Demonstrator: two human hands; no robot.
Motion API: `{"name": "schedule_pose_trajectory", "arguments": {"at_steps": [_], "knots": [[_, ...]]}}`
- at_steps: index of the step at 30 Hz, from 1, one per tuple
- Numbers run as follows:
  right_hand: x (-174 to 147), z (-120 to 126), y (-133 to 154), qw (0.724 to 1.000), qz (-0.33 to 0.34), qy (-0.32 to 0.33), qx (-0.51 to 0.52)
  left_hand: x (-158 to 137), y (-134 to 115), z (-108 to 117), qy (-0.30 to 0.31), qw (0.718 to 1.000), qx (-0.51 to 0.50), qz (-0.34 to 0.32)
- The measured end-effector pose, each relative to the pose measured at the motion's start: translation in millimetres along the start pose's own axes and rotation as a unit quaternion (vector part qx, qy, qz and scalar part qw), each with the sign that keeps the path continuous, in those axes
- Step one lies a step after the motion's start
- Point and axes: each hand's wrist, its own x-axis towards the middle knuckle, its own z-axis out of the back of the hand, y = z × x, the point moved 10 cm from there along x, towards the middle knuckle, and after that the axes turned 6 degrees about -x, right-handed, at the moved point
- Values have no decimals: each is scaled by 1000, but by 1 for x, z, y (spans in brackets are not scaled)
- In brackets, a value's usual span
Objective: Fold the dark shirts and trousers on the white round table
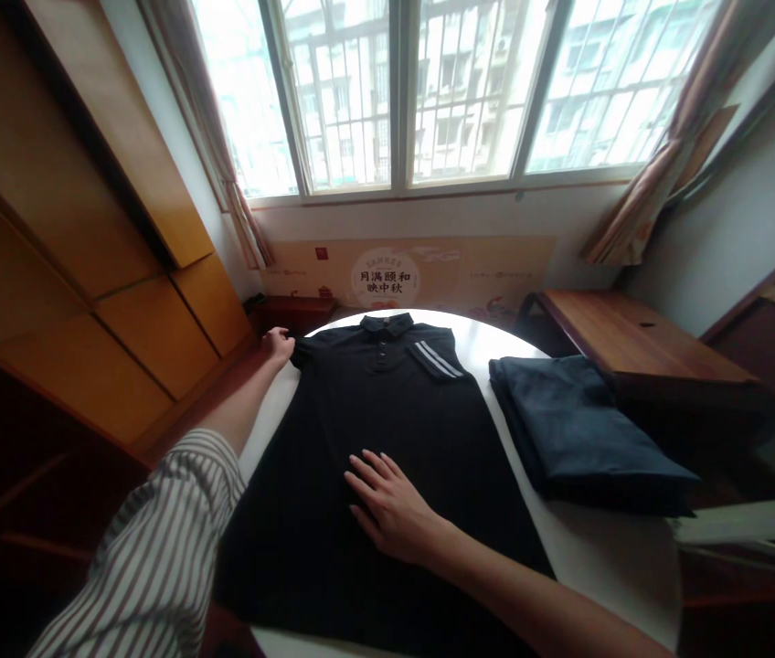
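A black polo shirt (387,411) lies flat, front up, on a white round table (607,548), its collar toward the window and a striped pocket on its right chest. My left hand (279,345) reaches to the shirt's far left shoulder and pinches the sleeve edge. My right hand (391,503) rests flat on the middle of the shirt, fingers spread.
A folded dark blue garment (579,429) lies on the table to the right of the shirt. A wooden bench (627,343) stands at the back right. Wooden cabinets (86,274) line the left side. A printed board (387,274) leans under the window.
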Motion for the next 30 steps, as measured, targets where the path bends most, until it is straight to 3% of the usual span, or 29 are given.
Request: {"name": "schedule_pose_trajectory", "arguments": {"at_steps": [2,5,8,10,13,18,22,26,30], "knots": [[0,-1,0,1000,2,-4,-2,-11,-28,-12,35,996,16,-86],[-1,-2,0,1000,2,-7,-7,-54,-60,-51,145,964,46,-218],[-1,-2,0,1000,1,-7,-9,-100,-65,-86,240,924,71,-287],[-1,-1,1,1000,2,-6,-9,-114,-61,-97,263,915,77,-297],[-2,0,2,1000,3,-3,-7,-101,-56,-100,256,924,79,-274],[-1,0,2,1000,-3,-2,-2,-30,-46,-93,176,967,60,-175],[-1,-1,2,1000,-1,4,8,14,-23,-97,120,989,14,-79],[-1,1,2,1000,-3,6,14,30,-3,-113,102,994,-46,-14],[-1,2,2,1000,-8,8,17,39,3,-133,119,989,-89,9]]}}
